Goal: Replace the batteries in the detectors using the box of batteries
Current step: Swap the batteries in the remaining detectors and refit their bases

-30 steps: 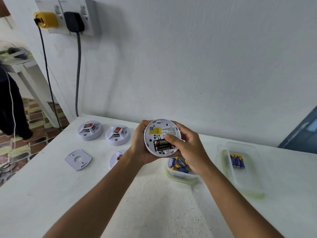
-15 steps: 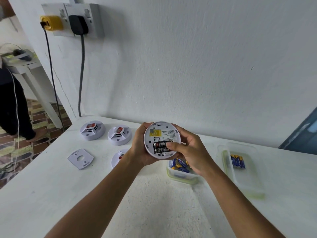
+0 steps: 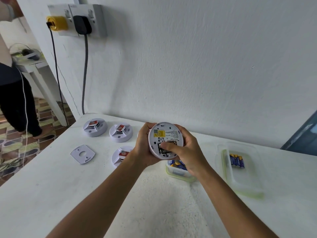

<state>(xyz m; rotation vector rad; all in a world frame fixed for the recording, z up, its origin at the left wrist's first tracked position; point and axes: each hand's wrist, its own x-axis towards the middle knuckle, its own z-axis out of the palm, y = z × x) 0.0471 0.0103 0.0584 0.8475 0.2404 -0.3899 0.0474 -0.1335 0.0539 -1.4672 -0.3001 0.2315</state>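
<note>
Nearest, two bare forearms reaching up from the bottom edge over the white table. At their ends, a round white detector held off the table, back side facing the camera. Left hand cupped round its left rim, fingers curled over the top edge. Right hand wrapped round the right rim, thumb pressed onto a black battery seated in the open compartment; right fingertips hidden behind the rim. Above the thumb, a yellow sticker and small print on the detector's back.

Just beneath the right palm, a clear box of batteries with a green rim, blue and gold cells inside, partly hidden by the wrist. Right of the right hand and apart from it, a clear lid lying flat, with a few blue batteries on it.

Left of the left wrist, a third detector face up, partly hidden by the forearm; further left, a flat white mounting plate. Beyond the left fingers, two more detectors and side by side near the table's far edge.

Furthest, a white wall with a double socket up left, carrying a yellow plug and a black plug, cables hanging down. At the far left, a person's dark trouser leg on patterned floor.
</note>
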